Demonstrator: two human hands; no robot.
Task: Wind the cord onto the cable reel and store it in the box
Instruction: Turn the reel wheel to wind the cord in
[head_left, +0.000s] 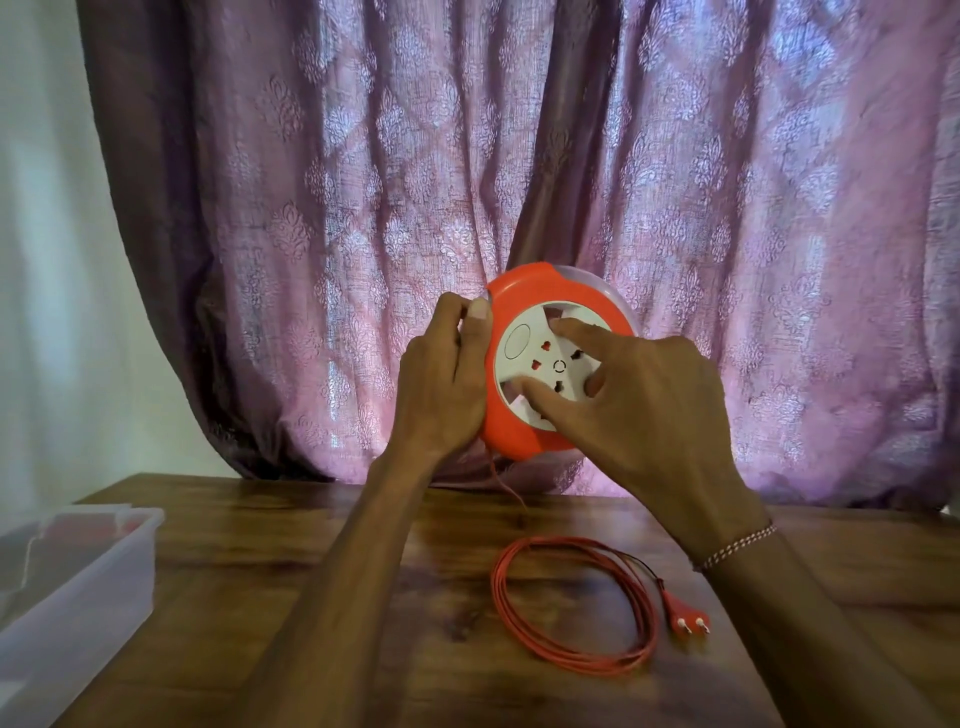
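Left hand (441, 389) grips the reel (524, 291) by its rim, held in the air. Right hand (654, 415) presses spread fingers into the white hub (524, 345). Turn steadily so the cord (563, 541), coiled on the table (260, 519), feeds in evenly.

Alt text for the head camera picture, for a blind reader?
A person holds an orange and white cable reel above a wooden table, the left hand gripping its rim, the right hand pressing fingertips into its white centre. A thin orange cord hangs down to a loose coil on the table, ending in a two-pin plug; a clear plastic box sits at left.
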